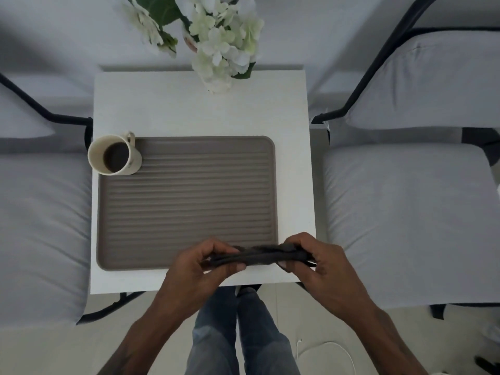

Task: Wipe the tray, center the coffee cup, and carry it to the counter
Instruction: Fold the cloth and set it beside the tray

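Observation:
A grey-brown ribbed tray (186, 201) lies on a small white table (200, 109). A cream coffee cup (113, 155) with dark coffee stands on the tray's far left corner, its handle toward the back. Over the tray's near right edge, both hands hold a folded dark grey cloth (257, 257) stretched between them. My left hand (200, 266) pinches the cloth's left end and my right hand (313, 261) grips its right end. The cloth hides part of the tray's near rim.
A vase of white flowers (219, 41) stands at the table's far edge. Grey cushioned chairs with dark frames flank the table left (40, 226) and right (405, 220). A white cable (324, 347) lies on the floor by my legs.

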A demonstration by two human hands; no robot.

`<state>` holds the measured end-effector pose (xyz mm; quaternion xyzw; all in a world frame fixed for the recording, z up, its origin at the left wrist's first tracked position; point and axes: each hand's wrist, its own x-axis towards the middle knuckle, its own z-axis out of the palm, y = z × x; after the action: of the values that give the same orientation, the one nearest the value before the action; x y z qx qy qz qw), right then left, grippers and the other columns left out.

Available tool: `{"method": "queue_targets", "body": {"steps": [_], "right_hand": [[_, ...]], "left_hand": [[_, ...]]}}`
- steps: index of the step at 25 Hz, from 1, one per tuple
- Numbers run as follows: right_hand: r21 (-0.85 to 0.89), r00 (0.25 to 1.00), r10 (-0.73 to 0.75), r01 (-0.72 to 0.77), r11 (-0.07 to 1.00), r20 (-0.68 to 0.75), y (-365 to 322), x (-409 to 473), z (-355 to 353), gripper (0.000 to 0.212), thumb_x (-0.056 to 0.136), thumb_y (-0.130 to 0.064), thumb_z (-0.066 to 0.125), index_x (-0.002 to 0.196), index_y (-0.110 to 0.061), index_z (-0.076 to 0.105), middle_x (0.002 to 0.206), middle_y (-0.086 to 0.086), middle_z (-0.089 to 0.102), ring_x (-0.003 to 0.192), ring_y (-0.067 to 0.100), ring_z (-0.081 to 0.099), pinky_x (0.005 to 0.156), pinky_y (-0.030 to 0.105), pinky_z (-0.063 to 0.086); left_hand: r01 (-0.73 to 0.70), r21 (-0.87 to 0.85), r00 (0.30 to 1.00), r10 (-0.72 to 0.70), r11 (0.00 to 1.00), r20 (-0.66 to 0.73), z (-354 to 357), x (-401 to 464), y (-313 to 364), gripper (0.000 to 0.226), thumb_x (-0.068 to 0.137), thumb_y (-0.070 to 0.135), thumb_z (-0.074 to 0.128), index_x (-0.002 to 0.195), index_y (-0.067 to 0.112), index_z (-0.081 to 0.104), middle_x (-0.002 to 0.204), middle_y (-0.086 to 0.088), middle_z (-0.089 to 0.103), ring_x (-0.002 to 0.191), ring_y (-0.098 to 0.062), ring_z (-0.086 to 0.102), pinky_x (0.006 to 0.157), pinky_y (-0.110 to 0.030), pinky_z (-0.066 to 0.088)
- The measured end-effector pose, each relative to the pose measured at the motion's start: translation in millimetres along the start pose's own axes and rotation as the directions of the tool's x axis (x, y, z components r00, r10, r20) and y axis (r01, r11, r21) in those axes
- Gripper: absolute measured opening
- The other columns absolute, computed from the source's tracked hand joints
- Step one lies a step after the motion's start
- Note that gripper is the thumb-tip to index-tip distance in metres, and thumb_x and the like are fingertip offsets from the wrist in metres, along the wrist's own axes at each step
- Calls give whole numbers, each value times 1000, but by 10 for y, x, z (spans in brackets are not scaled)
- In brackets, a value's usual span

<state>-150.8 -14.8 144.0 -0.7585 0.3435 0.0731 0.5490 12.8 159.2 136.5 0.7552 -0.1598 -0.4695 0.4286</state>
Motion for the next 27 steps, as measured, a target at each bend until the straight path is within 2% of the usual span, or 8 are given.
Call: {"method": "queue_targets", "body": {"steps": [4,7,10,13,16,23,25,27], "right_hand": [[-89,999,-22,19,996,-40,160,-167,-214,21,87,-14,69,100,-31,67,86,-20,70,81,3,66,68,6,44],[-169,997,-43,32,985,-64,265,-290,-347,19,86,-12,71,99,-25,70,77,-22,66,71,1,63,62,3,39],[-218,993,-61,38,975,-99,327,-381,-437,13,87,-22,67,99,-27,70,72,-33,57,65,-4,58,60,0,36],[-173,992,-59,38,984,-114,383,-473,-473,17,85,-26,62,101,-26,70,74,-25,64,67,2,62,59,8,43],[-125,989,-72,56,991,-126,436,-530,-446,20,86,-20,64,104,-26,70,85,-13,71,74,7,67,65,21,51],[-129,995,-62,51,990,-83,459,-509,-402,22,88,-15,63,105,-28,68,86,-20,69,77,0,64,69,6,43],[-129,996,-71,62,990,-61,453,-476,-426,21,88,-16,62,105,-28,67,88,-18,69,76,3,64,68,11,46],[-105,996,-80,77,991,-26,432,-444,-452,19,89,-15,62,104,-26,67,90,-13,70,77,9,64,67,21,50]], "left_hand": [[110,-8,957,-104,994,272,117,357,-28,24,86,4,69,103,20,75,101,6,77,99,-7,71,90,-19,52],[84,143,989,-101,986,112,537,876,-17,11,90,21,66,95,14,73,89,3,75,86,-12,70,81,-23,53],[85,447,991,-121,891,53,1074,1374,-65,37,90,48,59,82,12,65,80,-2,69,79,-20,65,75,-35,55],[146,583,983,-181,799,2,1314,1608,-208,47,90,51,54,96,5,65,95,-11,70,90,-29,65,78,-39,54],[149,560,988,-139,815,-60,1236,1675,-287,30,89,32,57,93,2,61,87,-13,68,84,-31,66,69,-34,50],[223,492,974,-178,842,-137,1103,1646,-232,24,87,24,63,69,13,51,66,0,55,71,-23,54,63,-26,35],[191,514,981,-140,837,-135,1023,1558,-183,20,85,32,63,73,19,53,74,2,60,77,-20,58,68,-28,42],[-32,448,996,-8,894,88,828,1347,-77,25,77,33,62,101,28,60,104,5,63,95,-10,60,84,-32,51]]}}
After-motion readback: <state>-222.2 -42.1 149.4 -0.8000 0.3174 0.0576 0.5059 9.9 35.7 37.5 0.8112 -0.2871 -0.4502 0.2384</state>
